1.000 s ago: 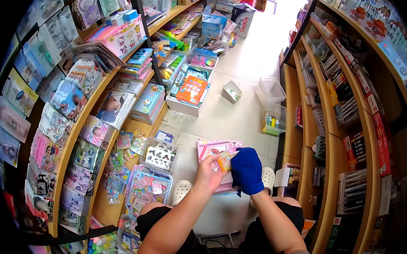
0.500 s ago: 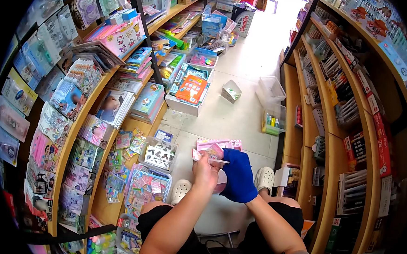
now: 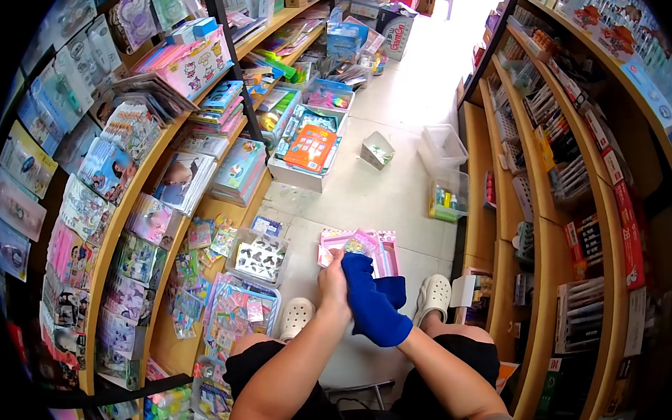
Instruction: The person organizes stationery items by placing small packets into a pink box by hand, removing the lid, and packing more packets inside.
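Observation:
My bare left hand (image 3: 334, 285) is closed, pressed side by side against my right hand (image 3: 375, 303), which wears a blue knitted glove. A small pink see-through packet (image 3: 362, 242) pokes out above the fingers of both hands, and its lower part is hidden by them. The gloved fingers point forward over it, while one blue part of the glove sticks out to the right. Just beyond my hands, a pink open box (image 3: 386, 253) lies on the floor, partly covered by the glove.
To the left are a clear tub of black-and-white items (image 3: 260, 258) and a tray of small colourful packets (image 3: 242, 312). Ahead on the floor stand a small paper box (image 3: 377, 150) and a clear plastic bin (image 3: 444, 146). Stocked wooden shelves (image 3: 503, 243) line both sides.
The gloved hand has moved left and down against my left hand. The pink packet that showed above my left hand is now mostly covered, and more of the pink box shows.

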`<act>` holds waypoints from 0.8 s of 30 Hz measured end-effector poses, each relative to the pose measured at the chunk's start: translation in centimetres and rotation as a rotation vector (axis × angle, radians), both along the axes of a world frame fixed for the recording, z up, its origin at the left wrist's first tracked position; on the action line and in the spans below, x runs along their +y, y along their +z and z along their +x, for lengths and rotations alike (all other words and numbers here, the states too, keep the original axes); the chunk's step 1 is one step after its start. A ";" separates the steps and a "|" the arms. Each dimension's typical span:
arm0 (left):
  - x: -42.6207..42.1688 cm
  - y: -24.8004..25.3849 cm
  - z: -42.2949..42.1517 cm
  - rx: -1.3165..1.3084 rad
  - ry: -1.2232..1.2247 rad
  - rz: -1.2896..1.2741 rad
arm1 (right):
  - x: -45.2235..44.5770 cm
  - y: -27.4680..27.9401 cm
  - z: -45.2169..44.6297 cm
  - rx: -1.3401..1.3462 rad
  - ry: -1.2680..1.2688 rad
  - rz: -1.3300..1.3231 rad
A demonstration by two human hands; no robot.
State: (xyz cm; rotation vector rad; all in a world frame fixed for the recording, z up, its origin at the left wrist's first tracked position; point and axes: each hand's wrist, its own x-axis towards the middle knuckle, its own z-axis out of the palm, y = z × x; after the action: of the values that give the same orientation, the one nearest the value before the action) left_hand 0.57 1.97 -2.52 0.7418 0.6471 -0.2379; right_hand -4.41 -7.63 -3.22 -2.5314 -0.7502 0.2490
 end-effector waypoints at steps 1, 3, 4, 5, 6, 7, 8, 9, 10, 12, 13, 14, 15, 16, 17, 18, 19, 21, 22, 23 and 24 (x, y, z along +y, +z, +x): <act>0.1 0.3 -0.1 0.010 -0.030 -0.029 | 0.3 -0.1 0.1 -0.026 -0.014 -0.101; 1.0 0.9 -0.1 0.031 -0.086 -0.084 | 0.8 0.0 0.3 -0.102 0.017 -0.285; 1.4 0.9 -0.1 -0.007 -0.133 -0.098 | 0.9 0.9 0.4 -0.154 0.059 -0.367; 1.7 1.4 -0.1 0.010 -0.143 -0.140 | 1.1 1.9 0.5 -0.206 0.100 -0.450; 1.9 2.0 -0.1 0.028 -0.153 -0.182 | 1.4 3.2 0.5 -0.409 0.047 -0.565; 2.1 2.4 -0.1 0.046 -0.162 -0.225 | 1.8 4.7 0.5 -0.611 -0.006 -0.679; 2.3 1.6 0.1 0.060 -0.197 -0.280 | 1.9 5.6 0.4 -0.813 -0.060 -0.791; 2.2 0.8 0.4 0.081 -0.165 -0.269 | 1.7 5.7 0.0 -0.684 -0.109 -0.416; 2.0 0.6 0.6 0.101 -0.133 -0.258 | 1.4 5.7 -0.5 -0.544 -0.152 -0.046; 1.8 -0.1 1.1 0.109 -0.042 -0.242 | 0.7 6.0 -0.9 -0.376 -0.224 0.383; 1.8 -0.4 1.4 0.096 0.018 -0.234 | 0.4 6.4 -1.0 -0.359 -0.255 0.447; 1.8 -0.6 1.6 0.083 0.078 -0.226 | 0.2 7.0 -1.0 -0.342 -0.286 0.512; 2.0 -0.9 1.7 0.055 0.093 -0.207 | -0.4 7.7 -1.0 -0.313 -0.304 0.487; 2.0 -0.7 1.6 0.026 0.108 -0.189 | -0.9 9.3 -0.7 -0.283 -0.323 0.463; 2.0 0.1 1.6 -0.001 0.122 -0.171 | -1.4 10.3 -0.3 -0.253 -0.342 0.438; 1.5 0.9 1.4 0.041 0.146 -0.150 | -1.8 10.4 0.2 -0.154 -0.434 0.512; 1.0 1.3 1.2 0.047 0.132 -0.117 | -2.3 10.8 0.3 -0.187 -0.461 0.554; 0.0 1.5 0.8 0.057 0.103 -0.052 | -2.7 7.0 2.6 -0.304 -0.663 0.623; -0.6 1.3 0.3 0.028 0.049 -0.012 | -2.8 4.9 4.0 -0.397 -0.807 0.572; -1.4 1.5 -0.4 0.006 -0.021 0.067 | -2.4 2.3 4.6 -0.352 -0.817 0.359; -2.3 0.5 -1.0 -0.046 -0.087 0.095 | -2.1 -0.6 4.7 -0.304 -0.820 0.147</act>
State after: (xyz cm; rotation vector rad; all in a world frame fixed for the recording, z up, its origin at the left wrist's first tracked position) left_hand -0.40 -0.37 -1.98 0.8651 0.5859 -0.2711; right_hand 0.26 -9.69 -3.86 -2.5244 0.2066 -0.4548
